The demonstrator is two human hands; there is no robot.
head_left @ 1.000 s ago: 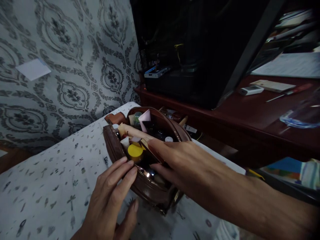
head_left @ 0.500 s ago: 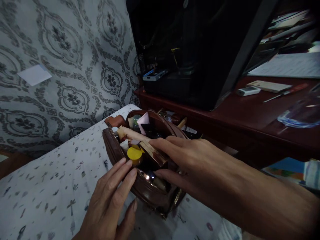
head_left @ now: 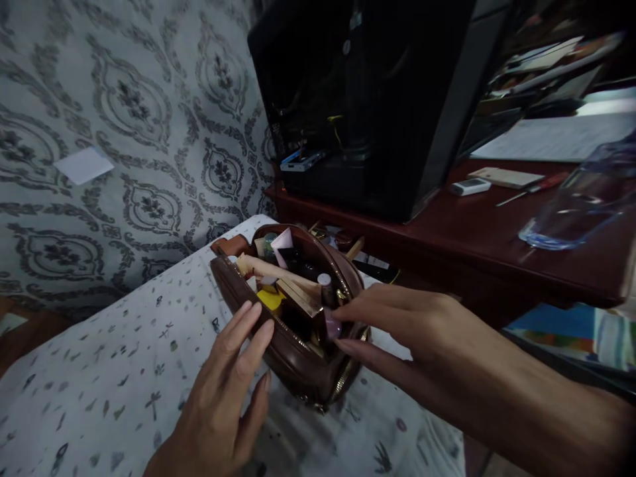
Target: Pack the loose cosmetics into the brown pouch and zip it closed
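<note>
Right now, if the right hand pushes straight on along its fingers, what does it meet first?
The right hand points left into the open brown pouch. A small pinkish item sits right at its fingertips, then likely the flat tan box. Depth is unclear.

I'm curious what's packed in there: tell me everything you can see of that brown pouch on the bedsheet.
The brown pouch looks like glossy leather, oval, its metal zipper open. It lies on the printed bedsheet, crammed with small items, a yellow cap among them. The left hand rests fingers on its near wall; the right hand reaches into its mouth.
</note>
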